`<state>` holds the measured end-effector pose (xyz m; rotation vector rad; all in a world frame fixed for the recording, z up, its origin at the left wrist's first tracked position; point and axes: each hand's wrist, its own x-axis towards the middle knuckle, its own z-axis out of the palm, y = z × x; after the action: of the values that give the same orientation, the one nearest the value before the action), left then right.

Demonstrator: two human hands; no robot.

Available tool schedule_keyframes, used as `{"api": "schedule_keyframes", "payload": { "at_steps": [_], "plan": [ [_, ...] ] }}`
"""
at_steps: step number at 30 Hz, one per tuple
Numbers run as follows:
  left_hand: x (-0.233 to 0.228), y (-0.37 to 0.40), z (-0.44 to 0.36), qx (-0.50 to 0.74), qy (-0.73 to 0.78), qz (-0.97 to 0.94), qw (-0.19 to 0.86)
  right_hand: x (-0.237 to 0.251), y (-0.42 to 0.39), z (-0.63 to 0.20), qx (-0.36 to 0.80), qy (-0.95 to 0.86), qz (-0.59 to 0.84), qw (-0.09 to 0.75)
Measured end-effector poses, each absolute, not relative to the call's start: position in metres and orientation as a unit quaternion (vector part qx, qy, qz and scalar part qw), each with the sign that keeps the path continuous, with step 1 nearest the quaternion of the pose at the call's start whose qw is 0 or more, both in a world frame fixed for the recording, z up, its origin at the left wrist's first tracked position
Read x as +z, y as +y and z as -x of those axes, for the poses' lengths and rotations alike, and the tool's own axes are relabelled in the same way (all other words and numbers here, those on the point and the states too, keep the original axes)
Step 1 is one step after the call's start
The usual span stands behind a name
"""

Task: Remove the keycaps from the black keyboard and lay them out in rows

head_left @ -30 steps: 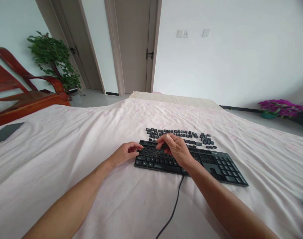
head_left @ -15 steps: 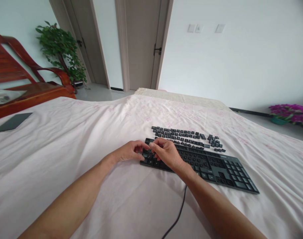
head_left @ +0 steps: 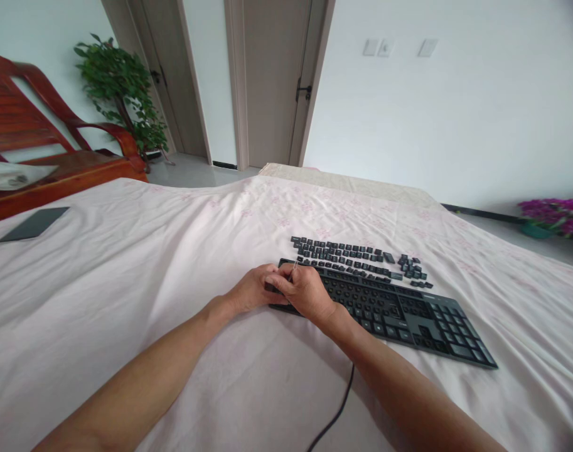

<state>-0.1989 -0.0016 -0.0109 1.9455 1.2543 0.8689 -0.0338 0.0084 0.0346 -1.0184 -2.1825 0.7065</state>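
Note:
A black keyboard (head_left: 385, 307) lies on the bedsheet, many of its keycaps off and the bare key wells showing. My left hand (head_left: 254, 289) rests at its left end, fingers curled in and thumb along the front; its fingertips are partly covered by my right hand. My right hand (head_left: 307, 292) is closed over the same end, pinching a thin metal tool (head_left: 294, 271) whose wire-like prongs stick up past the fingers. Behind the keyboard, loose black keycaps (head_left: 342, 254) lie in rows on the sheet.
A black cable (head_left: 339, 411) runs from the keyboard toward me. Far left on the bedsheet (head_left: 196, 251) lies a flat dark tablet-like object (head_left: 34, 224). Beyond the bed stand a wooden chair (head_left: 93, 160), a green plant (head_left: 114, 75) and purple flowers (head_left: 554, 213).
My hands have drawn together at the keyboard's left end. My right hand has turned and dropped lower, with the tool's prongs now upright above it. The view has shifted slightly.

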Motion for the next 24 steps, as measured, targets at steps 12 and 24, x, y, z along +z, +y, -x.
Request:
{"api": "schedule_keyframes", "payload": {
  "at_steps": [12,24],
  "plan": [
    [-0.015,-0.015,0.187,0.344,0.477,-0.798,0.135,0.002,0.007,0.028,0.193,-0.792,0.322,0.481],
    [-0.014,-0.011,0.193,0.363,0.475,-0.76,0.254,0.006,0.009,0.029,0.326,-0.648,0.37,0.58]
  ]
}}
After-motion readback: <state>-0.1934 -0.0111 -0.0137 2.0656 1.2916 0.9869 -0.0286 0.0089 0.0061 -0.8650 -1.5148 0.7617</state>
